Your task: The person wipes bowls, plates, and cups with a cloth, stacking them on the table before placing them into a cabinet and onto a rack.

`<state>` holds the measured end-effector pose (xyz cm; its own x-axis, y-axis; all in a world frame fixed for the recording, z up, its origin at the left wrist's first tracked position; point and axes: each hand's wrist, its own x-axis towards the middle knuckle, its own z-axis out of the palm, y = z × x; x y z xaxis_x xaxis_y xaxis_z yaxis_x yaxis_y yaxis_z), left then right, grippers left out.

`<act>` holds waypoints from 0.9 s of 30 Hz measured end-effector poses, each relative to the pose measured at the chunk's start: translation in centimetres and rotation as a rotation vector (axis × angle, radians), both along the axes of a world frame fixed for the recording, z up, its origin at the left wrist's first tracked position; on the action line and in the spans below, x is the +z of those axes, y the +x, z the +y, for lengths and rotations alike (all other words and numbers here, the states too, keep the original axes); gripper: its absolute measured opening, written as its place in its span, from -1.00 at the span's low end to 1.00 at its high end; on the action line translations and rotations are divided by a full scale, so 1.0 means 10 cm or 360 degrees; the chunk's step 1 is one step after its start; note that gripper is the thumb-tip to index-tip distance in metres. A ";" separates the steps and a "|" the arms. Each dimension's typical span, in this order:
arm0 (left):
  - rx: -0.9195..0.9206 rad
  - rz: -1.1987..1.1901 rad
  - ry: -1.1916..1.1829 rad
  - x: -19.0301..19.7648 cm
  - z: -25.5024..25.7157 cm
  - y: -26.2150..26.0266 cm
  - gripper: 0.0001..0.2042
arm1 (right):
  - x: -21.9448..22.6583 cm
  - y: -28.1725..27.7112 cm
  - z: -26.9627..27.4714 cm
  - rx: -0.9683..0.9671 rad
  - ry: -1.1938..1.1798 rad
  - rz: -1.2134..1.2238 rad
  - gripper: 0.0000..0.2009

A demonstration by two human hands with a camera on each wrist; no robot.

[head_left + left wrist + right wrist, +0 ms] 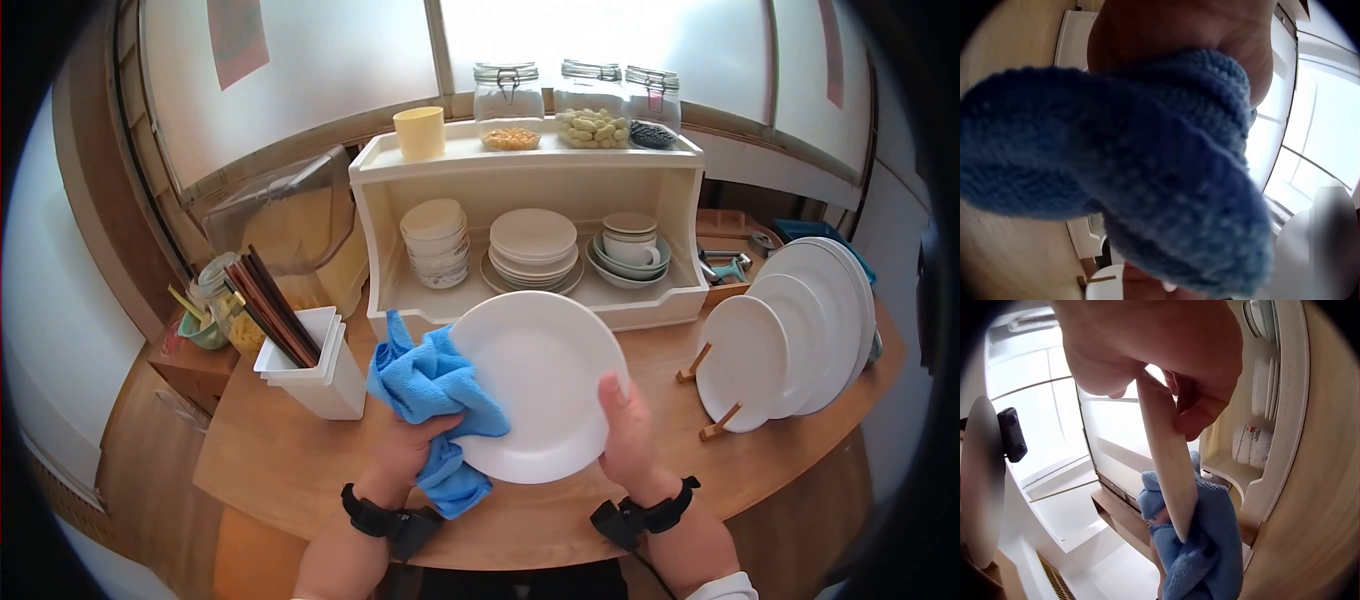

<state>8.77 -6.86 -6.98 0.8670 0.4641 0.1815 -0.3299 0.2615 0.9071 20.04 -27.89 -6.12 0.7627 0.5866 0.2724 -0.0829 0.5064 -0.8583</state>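
Note:
A round white plate (540, 385) is held up over the table, its face toward the head camera. My right hand (630, 430) grips its right edge, thumb on the face; the right wrist view shows the plate (1169, 450) edge-on, with the fingers of my right hand (1160, 356) behind it. My left hand (405, 445) holds a bunched blue cloth (430, 375) against the plate's left edge. In the left wrist view the cloth (1147, 150) hides most of my left hand (1179, 31) and the plate.
White plates (740, 365) stand in a wooden rack at the right. Behind, a white shelf (530, 165) holds stacked bowls, plates and cups, with glass jars (508, 105) and a yellow cup (419, 133) on top. A white holder (325, 370) with chopsticks is at the left.

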 end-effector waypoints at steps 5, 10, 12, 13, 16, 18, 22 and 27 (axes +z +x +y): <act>-0.0186 0.0044 -0.0237 -0.05 -0.20 -0.01 -0.55 | -0.03 0.06 0.00 -0.0460 -0.0163 -0.0169 -0.53; -0.0280 0.0000 -0.0428 -0.24 -0.62 0.03 -0.59 | 0.06 -0.15 0.23 -0.0720 0.0214 0.0053 -0.55; -0.0134 0.0067 -0.0254 -0.21 -0.47 -0.01 -0.59 | 0.03 -0.18 0.29 -0.0802 0.0190 0.0014 -0.56; -0.0006 0.0152 -0.0071 -0.20 -0.39 -0.02 -0.60 | -0.06 -0.14 0.32 -0.0656 0.0212 -0.0024 -0.59; -0.0100 -0.0074 -0.0309 -0.19 -0.13 0.03 -0.60 | -0.04 0.00 0.17 -0.0307 0.0105 -0.0325 -0.65; -0.0218 -0.0127 -0.0426 -0.15 -0.03 0.01 -0.60 | 0.24 -0.08 0.06 -0.0352 -0.0248 -0.0489 -0.63; -0.0362 -0.0091 -0.0273 -0.11 -0.07 0.00 -0.57 | 0.33 -0.08 0.04 -0.0677 -0.0413 -0.0841 -0.57; -0.0631 0.0039 -0.0221 -0.11 -0.24 -0.14 -0.54 | 0.42 -0.17 -0.15 -0.1091 -0.0457 -0.0856 -0.60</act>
<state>7.40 -9.29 -8.05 0.9867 0.1120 0.1180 -0.1579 0.4840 0.8607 18.32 -29.44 -1.89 0.7812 0.1527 0.6053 0.6042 0.0587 -0.7946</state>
